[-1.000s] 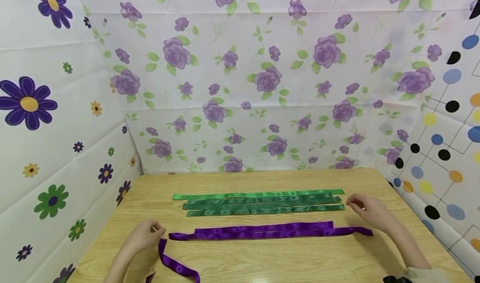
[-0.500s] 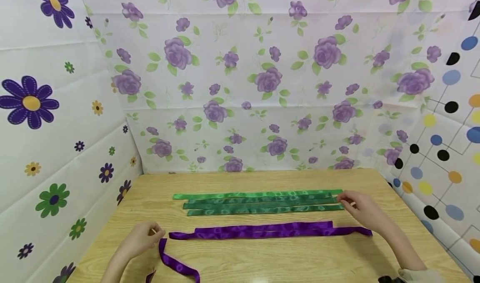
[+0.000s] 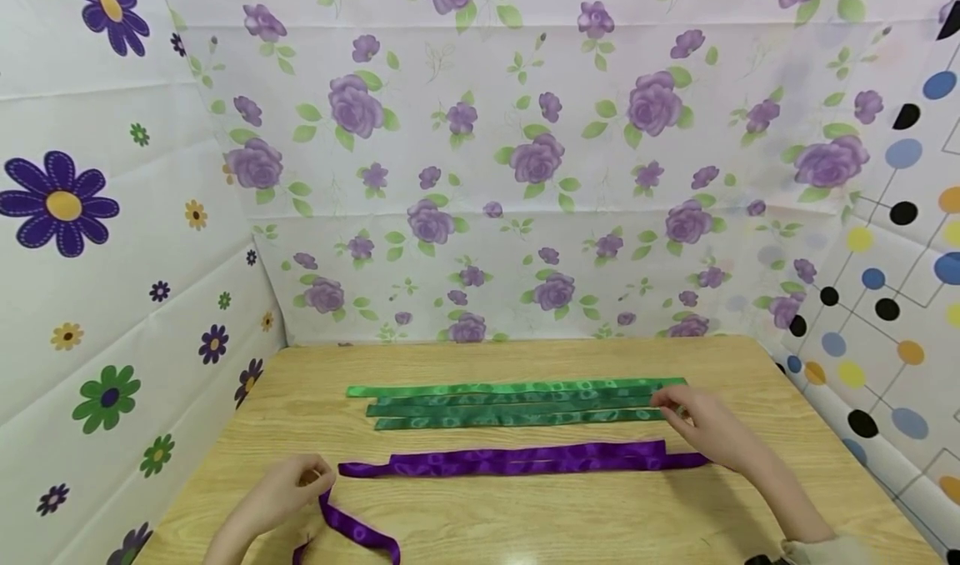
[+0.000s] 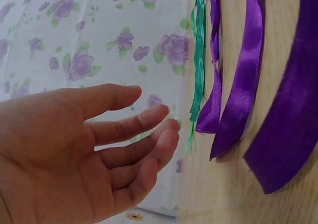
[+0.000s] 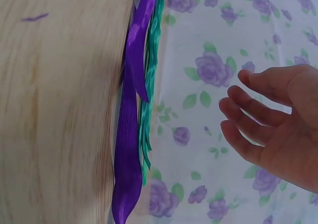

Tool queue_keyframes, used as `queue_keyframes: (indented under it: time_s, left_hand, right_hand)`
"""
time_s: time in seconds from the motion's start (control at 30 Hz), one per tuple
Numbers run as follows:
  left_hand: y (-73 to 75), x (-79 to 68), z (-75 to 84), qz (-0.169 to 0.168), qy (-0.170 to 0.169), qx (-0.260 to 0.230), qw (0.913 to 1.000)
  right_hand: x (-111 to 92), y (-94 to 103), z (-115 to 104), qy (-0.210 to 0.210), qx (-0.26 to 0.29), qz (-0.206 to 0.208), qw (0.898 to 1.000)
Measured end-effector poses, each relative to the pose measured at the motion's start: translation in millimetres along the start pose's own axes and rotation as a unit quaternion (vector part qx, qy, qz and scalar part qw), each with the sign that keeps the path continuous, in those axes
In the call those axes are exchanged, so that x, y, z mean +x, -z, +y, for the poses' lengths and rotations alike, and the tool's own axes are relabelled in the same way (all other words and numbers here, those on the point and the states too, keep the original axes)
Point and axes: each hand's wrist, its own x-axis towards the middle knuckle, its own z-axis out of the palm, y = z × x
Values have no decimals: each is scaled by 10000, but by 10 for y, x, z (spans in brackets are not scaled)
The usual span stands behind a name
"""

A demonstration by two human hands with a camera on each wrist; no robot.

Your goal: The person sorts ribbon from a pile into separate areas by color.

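Observation:
My left hand hovers at the near left, fingers loosely bent and holding nothing. In the head view it overlaps the upper end of a loose, curving purple ribbon, but the left wrist view shows the fingers apart from every ribbon. My right hand hangs over the right ends of the green ribbons, also holding nothing; its relaxed fingers show in the right wrist view. A brighter green ribbon lies farthest back. Purple ribbons lie side by side in front; the hand hides their right tip.
The wooden table ends at a flowered cloth backdrop. Patterned cloth also hangs at the left and right. A small purple scrap lies on the wood in the right wrist view.
My right hand has moved left from beyond the green ribbons' ends to above them. My left hand has shifted slightly down and right, over the loose purple ribbon's end. The ribbons look unmoved.

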Motion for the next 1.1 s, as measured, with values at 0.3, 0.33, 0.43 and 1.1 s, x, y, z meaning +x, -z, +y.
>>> queue_keyframes:
  time_s: [0.3,0.33,0.43,1.1]
  left_hand:
    - [-94,-34,8,-738,-321,-139,9967]
    - [-104,-37,12,-849,-313,-198,9957]
    - [-137,-44,12,-1148,-328,-397,9921]
    - [-387,29,-75,-1490,-149,164,9886]
  right_hand:
    - [64,-189,-173,257,115,-310,9991]
    - [72,-204,-193,291,117,-282,9991]
    - [96,-245,-251,426,85,-144,9990]
    - [331,-549,-614,1095,478,-532,9914]
